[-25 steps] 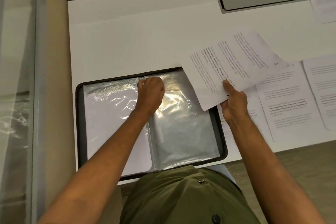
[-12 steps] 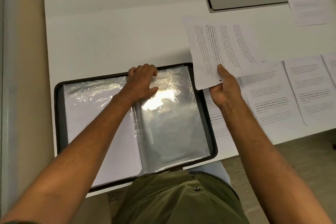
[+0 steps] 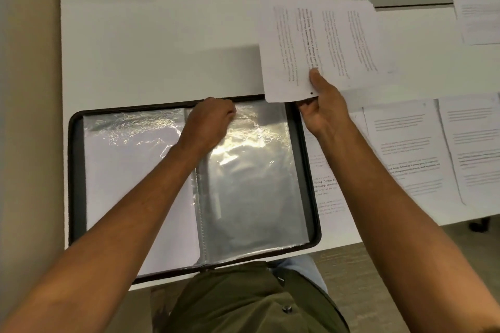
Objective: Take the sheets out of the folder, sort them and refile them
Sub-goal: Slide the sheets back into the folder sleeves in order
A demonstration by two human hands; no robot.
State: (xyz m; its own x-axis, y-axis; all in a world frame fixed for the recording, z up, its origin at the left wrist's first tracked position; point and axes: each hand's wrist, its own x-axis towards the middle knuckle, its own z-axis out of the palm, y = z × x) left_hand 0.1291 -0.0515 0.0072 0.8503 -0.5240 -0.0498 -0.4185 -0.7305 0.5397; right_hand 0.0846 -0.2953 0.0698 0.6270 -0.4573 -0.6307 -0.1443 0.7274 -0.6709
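Right hand (image 3: 323,108) pinches a light, floppy sheet (image 3: 319,46) at its 6 o'clock edge — left hand (image 3: 209,121) curls on the folder's (image 3: 74,170) slippery sleeve (image 3: 254,170) top, grip unclear.

bright overhead light | glare on plastic sleeve (image 3: 243,140) | soft blur | edges bowed

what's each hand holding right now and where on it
The right hand pinches a printed sheet at its near edge, thumb on top. The left hand has its fingers curled at the top edge of the folder's right-hand plastic sleeve.
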